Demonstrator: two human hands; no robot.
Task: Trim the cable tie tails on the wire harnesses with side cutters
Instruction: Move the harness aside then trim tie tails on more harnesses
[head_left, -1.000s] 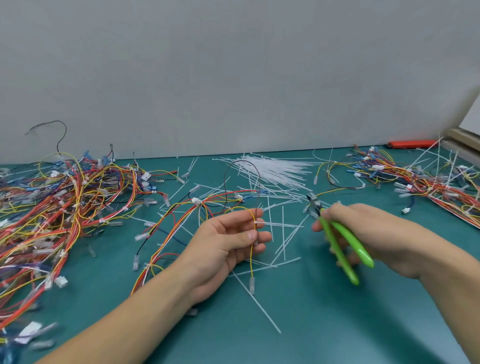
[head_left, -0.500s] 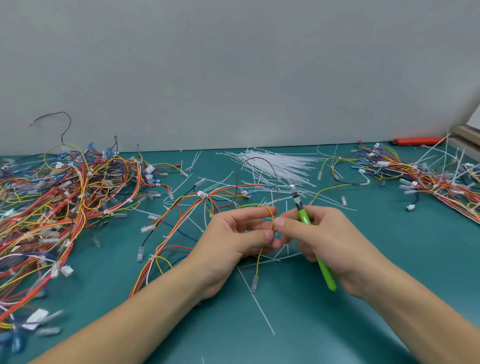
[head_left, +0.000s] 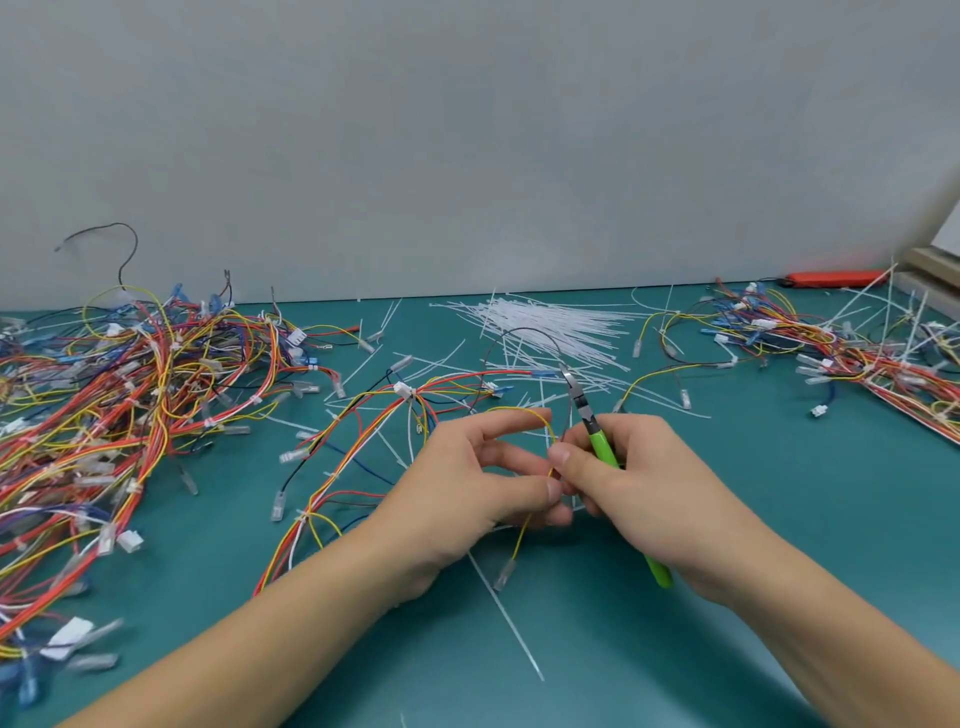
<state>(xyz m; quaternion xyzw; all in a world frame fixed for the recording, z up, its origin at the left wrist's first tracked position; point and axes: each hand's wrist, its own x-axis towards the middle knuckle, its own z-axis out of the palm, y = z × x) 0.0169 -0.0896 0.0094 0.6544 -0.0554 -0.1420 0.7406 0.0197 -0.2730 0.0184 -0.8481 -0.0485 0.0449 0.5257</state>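
Note:
A wire harness (head_left: 363, 431) of red, yellow and orange wires lies across the middle of the green table. My left hand (head_left: 467, 493) pinches its yellow wire (head_left: 524, 530), which loops up over the fingers and hangs down to a clear terminal. My right hand (head_left: 639, 493) grips green-handled side cutters (head_left: 597, 441), jaws pointing up and away, and its thumb and forefinger also touch the same yellow wire beside my left fingertips. The cutter jaws look closed and touch no cable tie.
A big heap of harnesses (head_left: 104, 415) covers the left of the table. A second heap (head_left: 857, 353) lies at the far right. Loose white cable ties (head_left: 550, 322) are piled at the back centre, with cut tails (head_left: 509, 618) scattered near my hands. A red tool (head_left: 836, 278) lies by the wall.
My right hand has come in from the right with the cutters and met my left hand at the yellow wire. The cutters turned from lying flat to pointing upward.

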